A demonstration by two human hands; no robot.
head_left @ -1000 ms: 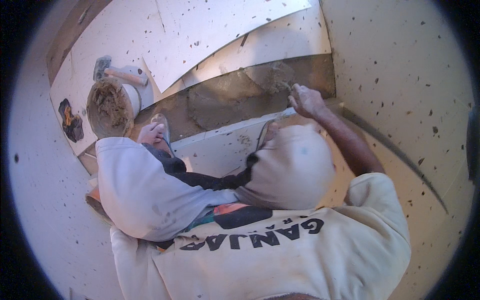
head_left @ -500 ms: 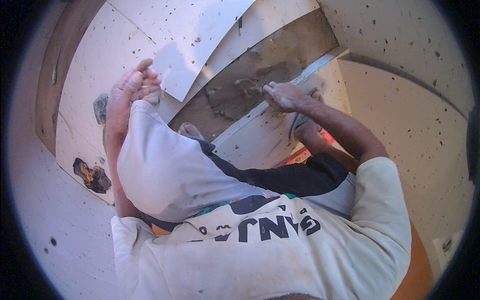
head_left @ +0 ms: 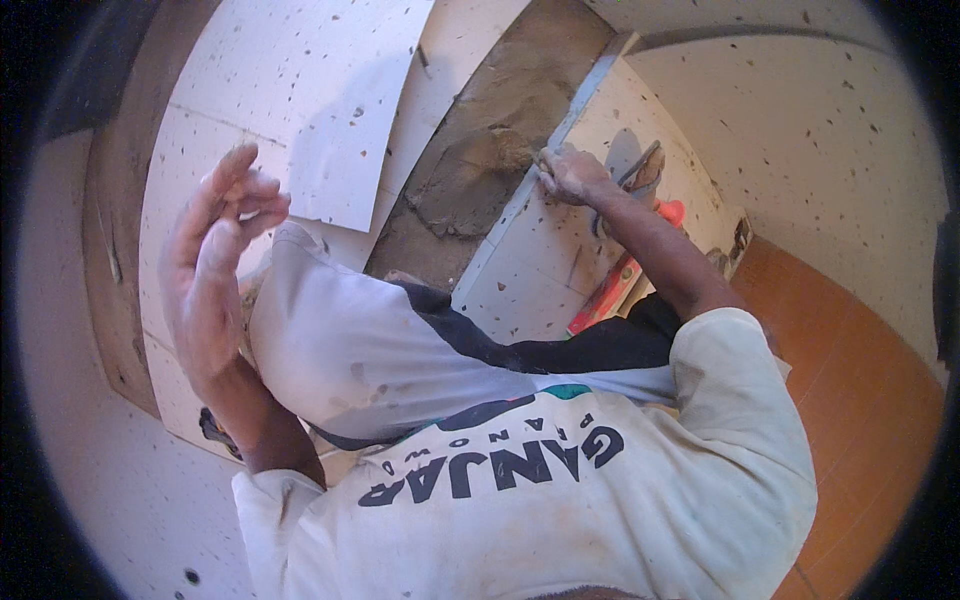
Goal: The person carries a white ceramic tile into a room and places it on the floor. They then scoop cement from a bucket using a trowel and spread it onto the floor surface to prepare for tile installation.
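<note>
My left hand [head_left: 215, 265], dusty and empty, is raised above my bent left knee, its fingers loosely bent and apart. My right hand [head_left: 573, 175] has its fingers curled together at the pale edge strip [head_left: 505, 222] of a white speckled tiled surface [head_left: 530, 275]. Anything pinched there is too small to make out. Beside that edge runs a band of rough grey-brown mortar [head_left: 465, 185]. Across it lies a loose white tile [head_left: 345, 150], overlapping the white tiled surface on the left, with its near corner by my left knee.
A red bar-shaped tool [head_left: 605, 300] lies beneath my right forearm, near my right leg. White speckled walls [head_left: 790, 130] rise on the right, above an orange-brown floor [head_left: 850, 390]. A dark crumpled item [head_left: 215, 432] sits beside my left forearm, partly hidden.
My left hand has risen and come away from the knee, its fingers spreading more. My right hand has shifted from over the mortar to the edge strip. The view has turned.
</note>
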